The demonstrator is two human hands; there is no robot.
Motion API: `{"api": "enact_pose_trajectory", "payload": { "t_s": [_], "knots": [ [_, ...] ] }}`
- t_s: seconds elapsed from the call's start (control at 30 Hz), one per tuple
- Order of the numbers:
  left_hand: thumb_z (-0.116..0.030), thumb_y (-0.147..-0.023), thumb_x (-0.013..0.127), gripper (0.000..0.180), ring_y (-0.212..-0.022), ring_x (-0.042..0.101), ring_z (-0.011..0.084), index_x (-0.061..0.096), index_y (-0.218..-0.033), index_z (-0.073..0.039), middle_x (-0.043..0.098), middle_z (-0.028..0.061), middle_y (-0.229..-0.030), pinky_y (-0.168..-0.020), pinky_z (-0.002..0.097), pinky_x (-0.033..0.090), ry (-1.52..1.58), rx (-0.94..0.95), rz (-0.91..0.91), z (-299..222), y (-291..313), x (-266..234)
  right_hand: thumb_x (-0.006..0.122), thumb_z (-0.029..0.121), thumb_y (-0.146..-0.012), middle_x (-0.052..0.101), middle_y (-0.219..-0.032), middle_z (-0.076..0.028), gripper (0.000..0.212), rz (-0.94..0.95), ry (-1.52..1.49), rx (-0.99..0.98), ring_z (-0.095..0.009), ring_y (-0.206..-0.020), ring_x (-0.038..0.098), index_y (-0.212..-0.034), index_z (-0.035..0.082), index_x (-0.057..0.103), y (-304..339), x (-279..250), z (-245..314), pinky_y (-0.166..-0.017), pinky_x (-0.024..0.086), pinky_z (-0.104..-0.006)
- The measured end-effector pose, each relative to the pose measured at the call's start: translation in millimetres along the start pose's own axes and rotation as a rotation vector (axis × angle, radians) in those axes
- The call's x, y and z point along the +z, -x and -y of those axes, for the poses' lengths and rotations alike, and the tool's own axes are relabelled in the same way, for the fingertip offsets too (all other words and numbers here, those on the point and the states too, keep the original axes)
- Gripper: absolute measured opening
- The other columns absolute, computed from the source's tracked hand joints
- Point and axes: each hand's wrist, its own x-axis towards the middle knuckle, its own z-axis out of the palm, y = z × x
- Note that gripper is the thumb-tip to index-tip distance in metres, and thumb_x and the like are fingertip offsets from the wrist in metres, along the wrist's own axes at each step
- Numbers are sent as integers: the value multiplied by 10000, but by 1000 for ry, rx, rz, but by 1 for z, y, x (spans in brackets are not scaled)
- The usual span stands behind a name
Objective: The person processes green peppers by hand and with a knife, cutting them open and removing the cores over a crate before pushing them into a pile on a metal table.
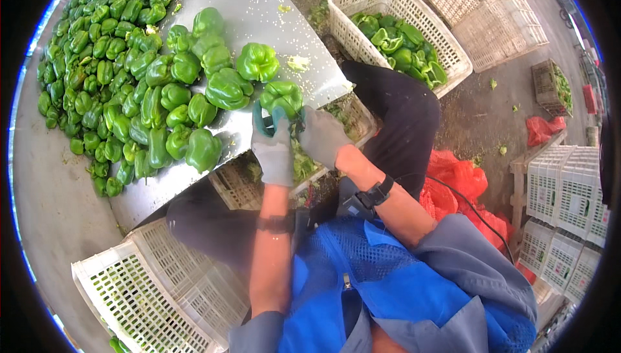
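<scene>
My left hand (274, 149), in a grey glove with teal fingertips, grips a green bell pepper (283, 97) at the near edge of the metal table. Right against it is my right hand (322, 137), in a grey glove, its fingers curled in beside the pepper. Something small and dark shows at those fingertips, too hidden to name. Another bell pepper (257, 62) lies just beyond on the tabletop. To the left spreads a large heap of green bell peppers (123, 68). Pale seeds dot the metal table (291, 33).
A white crate (446, 33) at the far right holds cut green peppers. Under my hands, between my knees, a crate (242, 185) holds green scraps. White crates (142, 282) stand near left, more crates (559, 185) at right. Red netting (456, 185) lies by my right leg.
</scene>
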Motion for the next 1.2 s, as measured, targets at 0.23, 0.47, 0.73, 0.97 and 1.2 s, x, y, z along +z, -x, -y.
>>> {"api": "enact_pose_trajectory", "payload": {
  "t_s": [0.23,0.47,0.73,0.97,1.2],
  "knots": [
    [-225,-1118,713,540,-1251,639,188,521,-1552,33,650,143,-1441,-1069,347,546,345,-45,-88,27,-4,-2,647,192,-955,746,-1221,-323,496,223,-124,45,-488,-1186,719,-1363,-86,599,1,-2,-1,-1065,564,-529],
    [-178,-1108,699,368,-1100,751,211,657,-1423,9,757,99,-1269,-951,380,625,231,-44,-45,25,2,-20,678,151,-921,737,-939,-322,267,64,-166,-110,-542,-971,717,-1110,-36,655,13,9,-6,-892,574,-585],
    [-408,-1012,797,594,-1081,753,295,610,-1451,-55,721,121,-1298,-901,410,661,428,71,-16,45,-6,-51,727,237,-910,691,-757,-39,286,789,-692,181,-110,-571,602,-1060,-6,743,-56,-49,-22,-506,476,-306],
    [-783,-1004,607,790,-902,719,253,620,-1463,-140,738,52,-1214,-714,374,607,835,-283,-125,34,12,-47,747,277,-924,680,-761,-68,282,510,-644,160,-169,-621,643,-1019,12,739,-55,-28,-21,-541,517,-365],
    [-705,-1065,590,688,-1083,701,226,616,-1454,-137,704,48,-1287,-903,403,611,595,-76,47,38,10,-46,764,269,-933,757,-878,-146,331,-21,-235,-243,-381,-844,777,-1207,89,716,-10,-24,21,-810,608,-465]
  ]
}}
